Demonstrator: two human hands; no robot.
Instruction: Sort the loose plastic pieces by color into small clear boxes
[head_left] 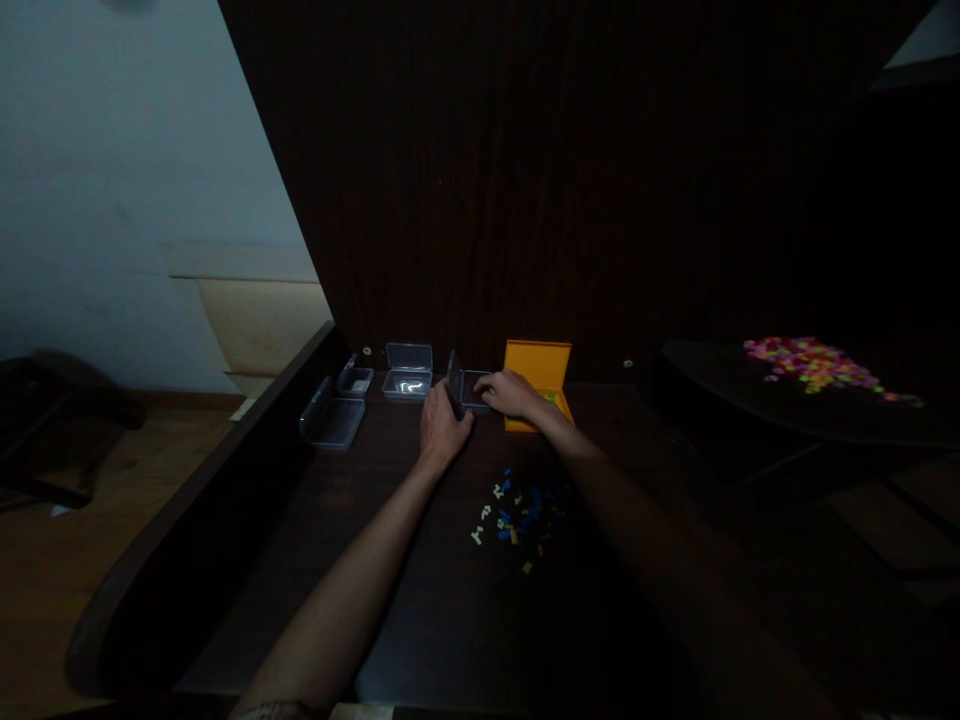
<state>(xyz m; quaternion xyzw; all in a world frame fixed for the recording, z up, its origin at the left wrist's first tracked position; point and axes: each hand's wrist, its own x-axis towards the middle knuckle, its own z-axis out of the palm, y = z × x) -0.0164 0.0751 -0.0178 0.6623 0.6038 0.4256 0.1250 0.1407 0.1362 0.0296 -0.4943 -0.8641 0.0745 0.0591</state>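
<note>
My left hand [442, 428] is at a small clear plastic box [472, 404] with its lid raised on the left. Its fingers are behind the lid and its thumb is by the front edge, gripping that side. Over the right part of the same box, my right hand [510, 393] reaches in with fingers bent together. Whatever its fingertips hold, if anything, is too dark and small to make out. Just right of the box stands an open yellow box [538, 362] with something green inside, partly covered by my right wrist. Small blue and pale yellow pieces [525, 515] lie scattered nearer me.
Further left are more open clear boxes: one by the back panel [409, 384], a small one [355, 381] and a larger one [339, 424]. A raised wooden side edge [202, 500] borders the left. At right, a dark surface [720, 385] bears a colourful heap [814, 362].
</note>
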